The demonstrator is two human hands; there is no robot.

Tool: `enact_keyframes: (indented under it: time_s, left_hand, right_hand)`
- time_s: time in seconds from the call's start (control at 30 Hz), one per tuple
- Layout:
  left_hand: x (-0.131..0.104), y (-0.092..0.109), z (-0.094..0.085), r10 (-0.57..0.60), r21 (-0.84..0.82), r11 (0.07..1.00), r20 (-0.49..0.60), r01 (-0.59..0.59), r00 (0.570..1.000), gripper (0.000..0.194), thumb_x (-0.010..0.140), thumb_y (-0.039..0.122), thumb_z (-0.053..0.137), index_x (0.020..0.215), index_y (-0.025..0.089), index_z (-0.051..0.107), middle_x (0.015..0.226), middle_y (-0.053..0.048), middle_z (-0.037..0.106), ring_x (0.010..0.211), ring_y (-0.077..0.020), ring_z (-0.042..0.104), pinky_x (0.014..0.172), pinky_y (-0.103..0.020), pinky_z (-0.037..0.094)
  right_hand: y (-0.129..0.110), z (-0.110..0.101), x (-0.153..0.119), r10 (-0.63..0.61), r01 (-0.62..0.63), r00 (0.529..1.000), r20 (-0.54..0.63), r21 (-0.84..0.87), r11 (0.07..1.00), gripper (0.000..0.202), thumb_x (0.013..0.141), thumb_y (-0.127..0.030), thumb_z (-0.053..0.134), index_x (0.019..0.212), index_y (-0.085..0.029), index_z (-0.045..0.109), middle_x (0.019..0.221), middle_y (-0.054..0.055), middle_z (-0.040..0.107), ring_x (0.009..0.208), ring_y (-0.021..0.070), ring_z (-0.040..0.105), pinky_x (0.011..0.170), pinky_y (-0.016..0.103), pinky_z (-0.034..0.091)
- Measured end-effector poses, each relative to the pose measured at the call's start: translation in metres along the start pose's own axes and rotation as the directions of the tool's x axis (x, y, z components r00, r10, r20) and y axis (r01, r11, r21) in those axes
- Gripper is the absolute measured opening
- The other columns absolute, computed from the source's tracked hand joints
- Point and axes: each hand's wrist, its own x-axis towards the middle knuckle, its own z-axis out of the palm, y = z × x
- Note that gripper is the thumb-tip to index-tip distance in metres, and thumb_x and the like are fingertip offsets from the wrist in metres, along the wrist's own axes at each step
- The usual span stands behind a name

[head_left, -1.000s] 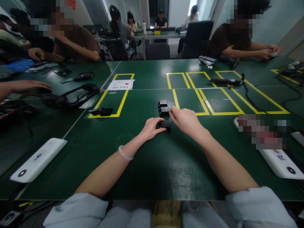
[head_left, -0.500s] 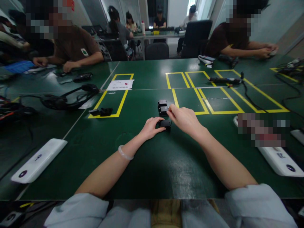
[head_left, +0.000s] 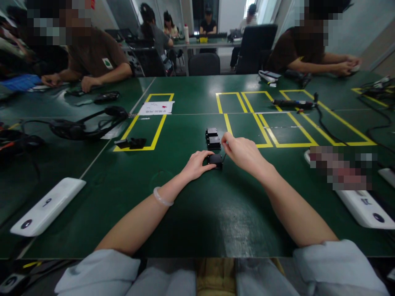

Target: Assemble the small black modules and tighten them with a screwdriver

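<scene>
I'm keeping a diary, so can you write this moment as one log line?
left hand: holds black box | right hand: pinches thin dark rod beside it | two more boxes: beyond

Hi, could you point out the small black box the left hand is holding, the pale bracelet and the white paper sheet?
Small black box (head_left: 216, 158): head view, on its top face.
Pale bracelet (head_left: 161, 199): head view, on its band.
White paper sheet (head_left: 156, 107): head view, near its middle.

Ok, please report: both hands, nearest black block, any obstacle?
Left hand holding nearest black block. Right hand pinching dark rod beside it. Two similar blocks close beyond, apparently not blocking.
</scene>
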Motion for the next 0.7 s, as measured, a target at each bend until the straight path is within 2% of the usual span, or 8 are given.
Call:
enact_keyframes:
  time_s: [0.27, 0.53, 0.7]
  left_hand:
    - [-0.0004, -0.0055, 0.0034, 0.002, 0.006, 1.0, -0.003, -0.002, 1.0, 0.041, 0.086, 0.043, 0.063, 0.121, 0.024, 0.054, 0.12, -0.004, 0.061, 0.107, -0.0251, 0.054, 0.093, -0.039, 0.041]
    - [0.0006, -0.0042, 0.0034, -0.005, 0.014, 1.0, 0.007, 0.005, 1.0, 0.04, 0.084, 0.038, 0.065, 0.12, 0.023, 0.055, 0.121, -0.005, 0.061, 0.107, -0.0256, 0.054, 0.094, -0.039, 0.041]
    - [-0.0003, -0.0026, 0.0035, 0.005, 0.024, 1.0, -0.001, -0.004, 1.0, 0.04, 0.084, 0.036, 0.066, 0.12, 0.023, 0.054, 0.12, -0.004, 0.061, 0.106, -0.0256, 0.054, 0.093, -0.039, 0.042]
  right_hand:
    - [0.0021, -0.0036, -0.0028, -0.036, 0.036, 0.999, -0.005, 0.014, 0.999, 0.028, 0.096, -0.03, 0.029, 0.109, -0.02, 0.052, 0.084, 0.006, 0.07, 0.067, 0.0174, 0.06, 0.052, 0.027, 0.02]
    - [0.0044, 0.0021, 0.0017, 0.063, -0.064, 0.997, -0.042, -0.027, 0.998, 0.033, 0.096, -0.038, 0.03, 0.105, -0.02, 0.056, 0.082, 0.007, 0.07, 0.067, 0.0175, 0.06, 0.054, 0.028, 0.019]
    - [0.0054, 0.0016, 0.0011, 0.008, -0.008, 0.999, -0.042, 0.008, 1.0, 0.033, 0.096, -0.033, 0.029, 0.109, -0.021, 0.056, 0.081, 0.006, 0.07, 0.067, 0.0171, 0.06, 0.054, 0.028, 0.019]
